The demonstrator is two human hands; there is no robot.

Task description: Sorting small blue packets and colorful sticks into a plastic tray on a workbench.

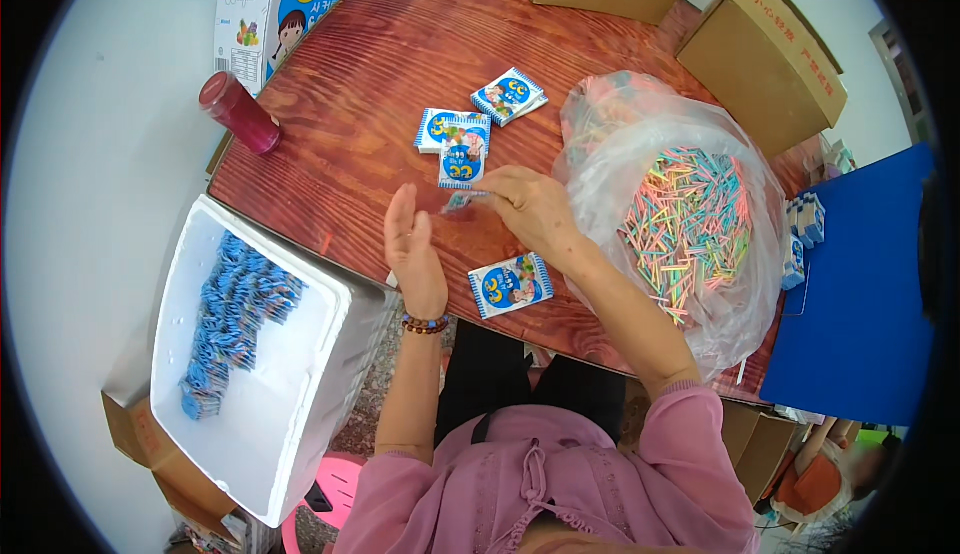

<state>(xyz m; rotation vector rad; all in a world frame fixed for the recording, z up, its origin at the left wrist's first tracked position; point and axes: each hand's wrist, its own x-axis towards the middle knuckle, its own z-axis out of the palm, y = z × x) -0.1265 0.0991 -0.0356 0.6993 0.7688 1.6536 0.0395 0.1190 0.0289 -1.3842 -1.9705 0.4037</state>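
Observation:
Over the red wood-grain table (340, 104), my right hand (535, 216) pinches a small clear-and-blue plastic packet (464, 200), which looks blurred. Facing it on the left, my left hand (414, 254) is open, palm turned toward the packet and fingers pointing away from me. A printed blue-and-white packet (510, 285) lies flat near the table edge, below my right hand. Beyond my hands sit more of these packets, one stack (462, 152) close by and another (511, 95) farther off.
Right of my hands, a clear plastic bag (620, 184) holds many pastel candy-like sticks (690, 224). A white foam box (325, 354) with rows of blue packets (235, 304) stands at left. Around the table are a red-lidded jar (240, 114), cardboard boxes (770, 64) and a blue panel (850, 294).

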